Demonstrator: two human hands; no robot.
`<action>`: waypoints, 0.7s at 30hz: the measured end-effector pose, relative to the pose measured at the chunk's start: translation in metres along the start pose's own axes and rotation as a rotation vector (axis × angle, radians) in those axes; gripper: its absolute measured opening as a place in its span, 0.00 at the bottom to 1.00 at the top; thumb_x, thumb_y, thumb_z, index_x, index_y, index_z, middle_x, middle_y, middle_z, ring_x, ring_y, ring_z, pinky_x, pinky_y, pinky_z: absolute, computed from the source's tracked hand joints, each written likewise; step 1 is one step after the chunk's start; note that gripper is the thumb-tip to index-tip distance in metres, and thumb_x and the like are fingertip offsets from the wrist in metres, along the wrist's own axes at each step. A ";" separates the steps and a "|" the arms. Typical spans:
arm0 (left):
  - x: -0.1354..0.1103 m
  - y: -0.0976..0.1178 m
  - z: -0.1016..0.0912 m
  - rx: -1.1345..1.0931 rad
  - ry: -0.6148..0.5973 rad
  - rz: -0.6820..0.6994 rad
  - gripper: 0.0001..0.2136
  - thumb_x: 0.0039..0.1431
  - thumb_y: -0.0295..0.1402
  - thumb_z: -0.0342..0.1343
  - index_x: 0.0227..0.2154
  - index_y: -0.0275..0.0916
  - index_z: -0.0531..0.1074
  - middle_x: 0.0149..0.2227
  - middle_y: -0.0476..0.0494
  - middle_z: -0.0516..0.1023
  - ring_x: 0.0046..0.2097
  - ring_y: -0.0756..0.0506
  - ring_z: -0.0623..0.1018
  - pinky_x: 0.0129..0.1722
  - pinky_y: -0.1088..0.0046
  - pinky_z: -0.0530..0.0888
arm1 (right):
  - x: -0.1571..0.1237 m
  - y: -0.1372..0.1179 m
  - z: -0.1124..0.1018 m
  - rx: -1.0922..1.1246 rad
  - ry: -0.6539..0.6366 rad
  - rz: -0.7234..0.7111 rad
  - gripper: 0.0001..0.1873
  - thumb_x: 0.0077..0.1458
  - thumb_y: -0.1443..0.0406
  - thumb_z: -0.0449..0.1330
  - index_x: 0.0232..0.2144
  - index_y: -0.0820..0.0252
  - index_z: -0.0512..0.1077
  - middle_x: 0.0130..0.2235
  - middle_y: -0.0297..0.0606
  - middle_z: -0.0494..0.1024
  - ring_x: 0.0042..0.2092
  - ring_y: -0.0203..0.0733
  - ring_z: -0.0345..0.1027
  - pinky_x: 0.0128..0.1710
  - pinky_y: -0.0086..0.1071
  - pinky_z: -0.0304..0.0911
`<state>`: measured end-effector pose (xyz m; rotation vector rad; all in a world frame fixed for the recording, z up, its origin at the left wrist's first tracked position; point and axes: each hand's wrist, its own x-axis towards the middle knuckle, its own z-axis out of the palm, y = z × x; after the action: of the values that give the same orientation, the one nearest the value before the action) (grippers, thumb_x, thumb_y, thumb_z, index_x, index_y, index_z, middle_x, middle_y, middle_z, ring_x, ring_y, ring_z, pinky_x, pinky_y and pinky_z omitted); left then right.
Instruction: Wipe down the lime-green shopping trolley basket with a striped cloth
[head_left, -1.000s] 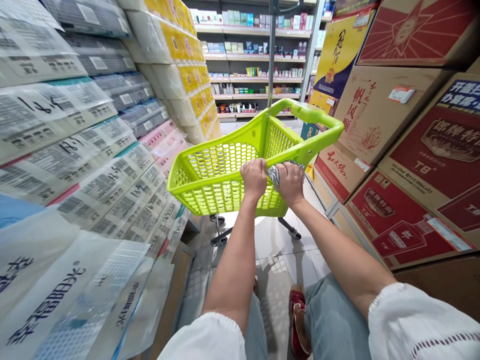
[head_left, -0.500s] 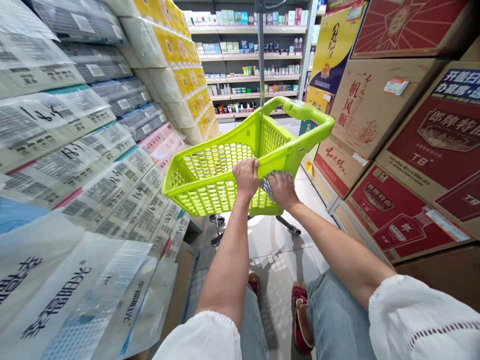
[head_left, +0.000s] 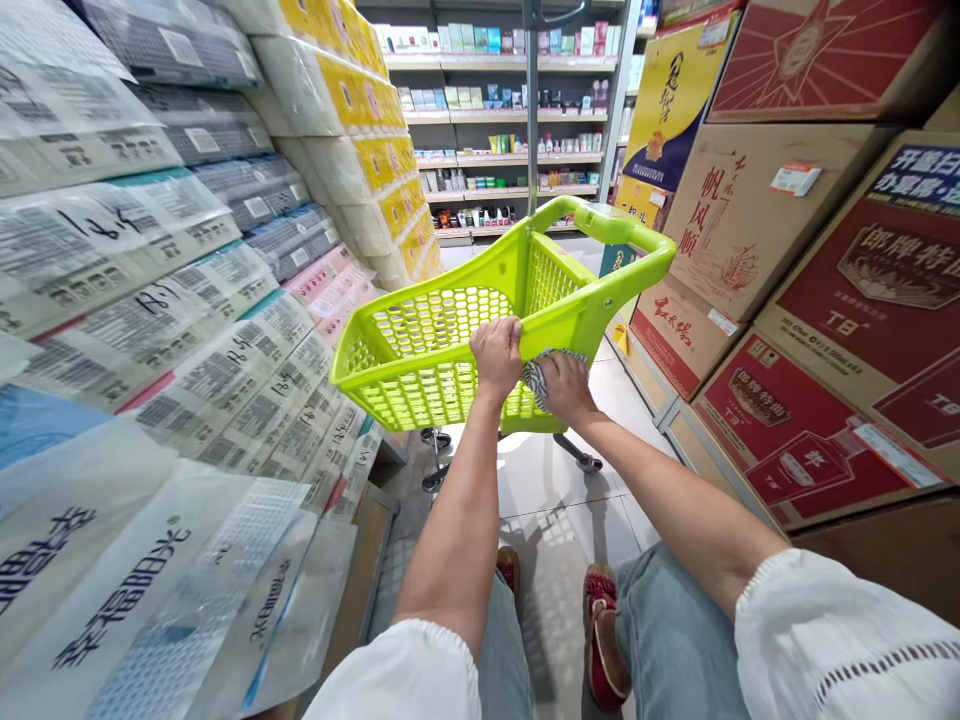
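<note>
A lime-green plastic shopping cart [head_left: 420, 330] with a perforated basket stands sideways in front of me, its handle to the right. My left hand [head_left: 496, 358] is closed over the upper rim of the near side. Just right of it, my right hand [head_left: 568, 385] presses a grey-and-white patterned cloth [head_left: 534, 380] against the outside of the same side wall, near the handle end. Part of the cloth is hidden under my palm and fingers. The basket's inner floor is mostly out of sight.
Stacked tissue packs [head_left: 225, 380] line the left side, with yellow-and-white packs [head_left: 375, 170] behind them. On the right, cardboard liquor boxes [head_left: 757, 220] are piled high. Shelves [head_left: 495, 115] of small goods stand beyond the cart, past a vertical metal pole [head_left: 532, 120]. Pale tiles [head_left: 555, 530] cover the floor.
The whole view has shifted slightly, with the cart appearing a little farther right. My left hand keeps its hold on the rim; the cloth under my right hand stays at nearly the same spot.
</note>
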<state>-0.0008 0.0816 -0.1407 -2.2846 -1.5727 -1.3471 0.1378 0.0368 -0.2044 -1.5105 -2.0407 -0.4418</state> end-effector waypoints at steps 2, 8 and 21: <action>0.000 0.001 0.000 0.016 0.001 -0.001 0.16 0.67 0.39 0.38 0.42 0.42 0.71 0.42 0.44 0.76 0.45 0.43 0.70 0.48 0.65 0.60 | 0.003 0.000 -0.003 -0.010 0.003 -0.009 0.18 0.55 0.63 0.56 0.49 0.59 0.67 0.46 0.45 0.69 0.47 0.49 0.58 0.46 0.39 0.51; -0.001 0.002 -0.002 0.038 -0.001 0.013 0.16 0.67 0.38 0.38 0.42 0.42 0.72 0.42 0.44 0.76 0.46 0.44 0.70 0.49 0.66 0.60 | 0.036 0.005 -0.017 -0.093 0.276 0.041 0.17 0.61 0.62 0.50 0.50 0.57 0.66 0.50 0.46 0.68 0.51 0.50 0.56 0.50 0.43 0.48; -0.007 -0.007 -0.007 -0.049 -0.016 0.139 0.18 0.67 0.38 0.38 0.51 0.41 0.68 0.49 0.42 0.74 0.52 0.44 0.70 0.55 0.64 0.60 | -0.005 0.007 0.003 -0.021 0.068 -0.077 0.17 0.54 0.63 0.56 0.47 0.59 0.67 0.47 0.45 0.70 0.47 0.49 0.58 0.47 0.40 0.50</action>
<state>-0.0113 0.0769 -0.1438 -2.3881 -1.3704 -1.3505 0.1446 0.0365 -0.2106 -1.4134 -2.0516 -0.5393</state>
